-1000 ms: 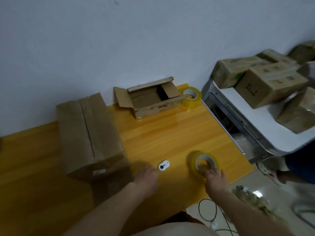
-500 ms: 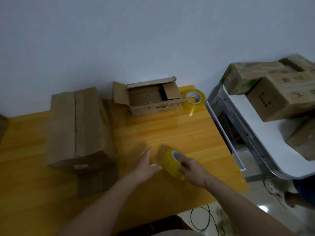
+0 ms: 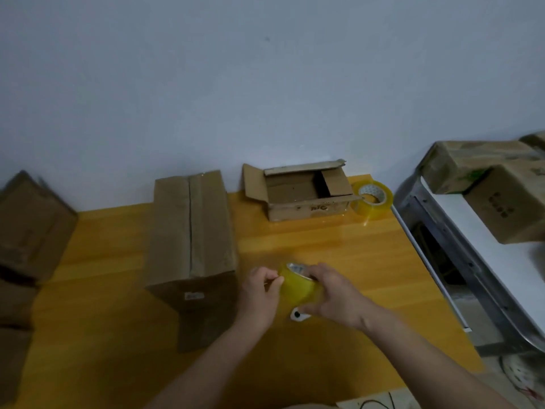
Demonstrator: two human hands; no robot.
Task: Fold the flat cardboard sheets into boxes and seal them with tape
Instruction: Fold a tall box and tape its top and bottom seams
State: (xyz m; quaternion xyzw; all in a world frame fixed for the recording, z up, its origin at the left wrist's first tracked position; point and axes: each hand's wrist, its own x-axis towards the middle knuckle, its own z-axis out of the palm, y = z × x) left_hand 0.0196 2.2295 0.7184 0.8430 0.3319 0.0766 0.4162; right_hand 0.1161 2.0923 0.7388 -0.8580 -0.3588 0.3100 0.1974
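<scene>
I am seeing both forearms reaching in from 6 o'clock over the yellow table (image 3: 368, 255). The right hand (image 3: 333, 293) is gripping the tape roll (image 3: 298, 283) from its 3 o'clock side, fingers curled over the top rim and thumb wrapping low, so the roll is sitting tilted between thumb and fingers, lifted a little off the wood. The left hand (image 3: 261, 293) is closing in from the roll's 9 o'clock side, its fingers curled and the tips pinching at the roll's outer face; whether a loose tape end is caught between them I cannot tell. Just under the right hand, at its 7 o'clock, a small white tag (image 3: 298, 315) with a black dot is lying on the table, partly covered by the palm.

At 9 o'clock from the hands, a tall closed box (image 3: 191, 231) is standing on the table, its flap seam running down the top face, apart from the left hand. Farther out at 9 o'clock, another box (image 3: 32, 225) is sitting at the table's edge, blurred.

At 12 o'clock, against the wall, an open box (image 3: 303, 191) is lying with flaps spread. A second roll (image 3: 373, 199) is touching its 3 o'clock end.

At 2 o'clock, a white table (image 3: 472, 225) is carrying finished boxes (image 3: 507, 199).
</scene>
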